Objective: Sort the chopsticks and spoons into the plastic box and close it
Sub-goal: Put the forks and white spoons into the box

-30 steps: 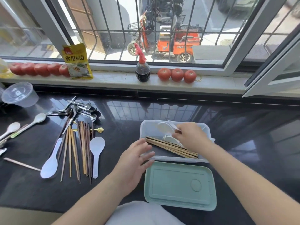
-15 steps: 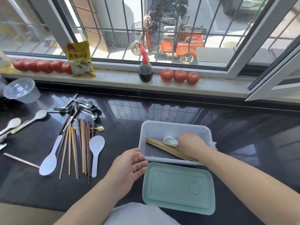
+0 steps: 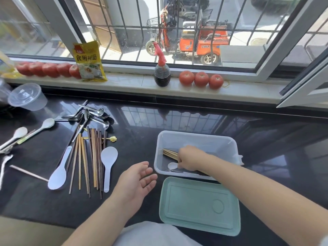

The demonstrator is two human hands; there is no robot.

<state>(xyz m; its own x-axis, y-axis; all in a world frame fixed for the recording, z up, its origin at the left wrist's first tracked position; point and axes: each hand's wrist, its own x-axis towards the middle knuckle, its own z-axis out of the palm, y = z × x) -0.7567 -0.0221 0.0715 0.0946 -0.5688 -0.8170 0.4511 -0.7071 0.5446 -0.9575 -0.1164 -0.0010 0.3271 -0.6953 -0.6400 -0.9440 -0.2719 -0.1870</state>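
A glossy black surface (image 3: 177, 125) runs under a barred window, with a pale sill along its far edge. Near the front edge stands the clear plastic box (image 3: 196, 139), and inside it the right hand (image 3: 190, 159) lies with curled fingers on a bundle of light wooden chopsticks (image 3: 170, 153) and a small white spoon (image 3: 172, 165); whether it pinches the spoon or merely presses on it cannot be told. The left hand (image 3: 136, 181) hovers just left of the box, palm up, fingers relaxed and holding nothing. The mint-green lid (image 3: 199, 205) lies flat between the box and the front edge. To do this step well, the spoon should probably be laid lengthwise beside the chopsticks, bowl flat, so nothing rides above the rim and blocks the lid; the free hand could steady the near wall, since a light box will likely slide on so slick a top. Much is left to sort: the loose chopsticks (image 3: 88, 160) fanned toward the left, two white rice paddles (image 3: 108, 162), and the steel spoons (image 3: 88, 116) heaped behind them. On the sill, a yellow packet (image 3: 89, 62) reads 食用碱面; its small red logo is too fine to read. The orange tricycle (image 3: 200, 43) outside carries white characters, also illegible.
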